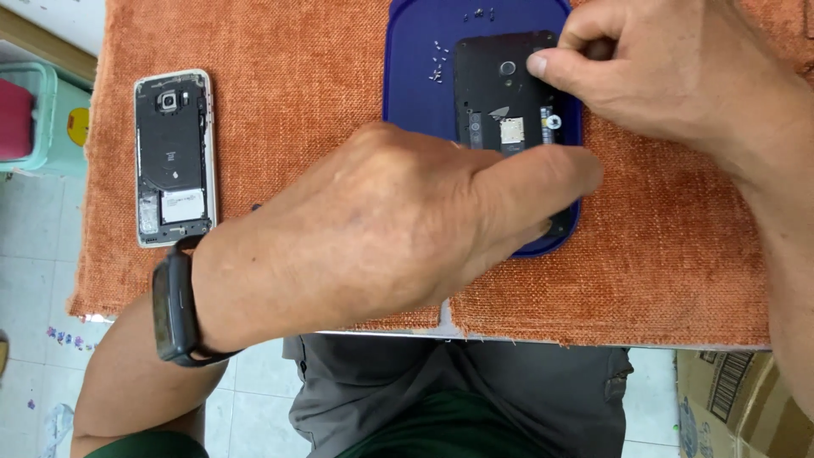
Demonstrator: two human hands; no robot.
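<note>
Orange woven cloth (pixel 297 102) covers the surface (pixel 593 341) below me, whose pale front edge shows under the fabric's frayed hem; beyond it I see light floor tiles (pixel 254 399), a mint-green plastic bin (pixel 38 119) at far left and a cardboard box (pixel 738 407) at lower right.

From the grip outward: my right hand (pixel 670 76) has thumb and forefinger pinched narrowly together against the upper right edge of a black opened phone (pixel 500 93). I cannot tell whether anything tiny sits between the fingertips. My left hand (pixel 381 229), with a dark wristband (pixel 175 309) on the wrist, lies over the phone's lower half, its thumb stretched across the body and pressing it down; it clamps nothing, just rests flat on it.

That phone lies back-side up on a dark blue tray (pixel 415 59), its long axis running away from me, the round camera lens at the far end and the near end hidden under my left hand. Small silver screws (pixel 437 64) are scattered on the tray just left of the phone, with a few more near the tray's far rim.

Well apart to the left, a second opened phone (pixel 174 157) with a white frame lies on the cloth, parallel to the first, its camera also at the far end.
</note>
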